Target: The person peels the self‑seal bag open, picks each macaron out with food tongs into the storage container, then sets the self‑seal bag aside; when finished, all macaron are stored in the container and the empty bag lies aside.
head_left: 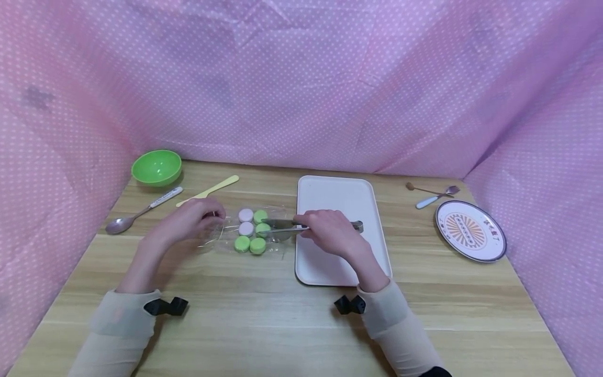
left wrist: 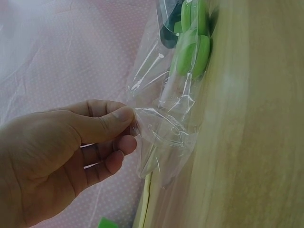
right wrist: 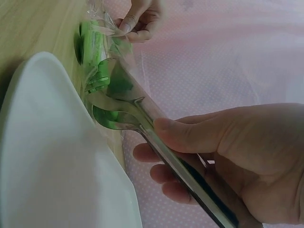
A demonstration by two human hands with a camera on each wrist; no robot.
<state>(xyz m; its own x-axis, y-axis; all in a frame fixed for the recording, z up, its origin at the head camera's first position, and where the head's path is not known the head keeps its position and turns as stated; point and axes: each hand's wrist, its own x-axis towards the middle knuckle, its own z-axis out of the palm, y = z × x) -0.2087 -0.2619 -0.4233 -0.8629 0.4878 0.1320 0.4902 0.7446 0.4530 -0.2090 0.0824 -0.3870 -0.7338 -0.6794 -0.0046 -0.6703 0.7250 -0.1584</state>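
My left hand (head_left: 192, 215) pinches the end of a clear plastic bag (left wrist: 159, 126) between thumb and fingers. Several macarons lie in the bag, pale purple ones (head_left: 246, 215) and green ones (head_left: 257, 245). With my right hand (head_left: 328, 230) I grip metal tongs (right wrist: 164, 147), thumb on one arm and fingers on the other. Pointing left, the tongs' tips reach the green macarons at the bag's right side. Beneath my right hand lies a white rectangular tray (head_left: 335, 193).
At the back left are a green bowl (head_left: 157, 168), a metal spoon (head_left: 120, 225) and a yellow spreader (head_left: 221, 185). On the right lie a small fork (head_left: 438, 197), a thin wooden stick (head_left: 416, 188) and a patterned plate (head_left: 492, 243). Pink dotted cloth (head_left: 301, 89) surrounds the wooden table.
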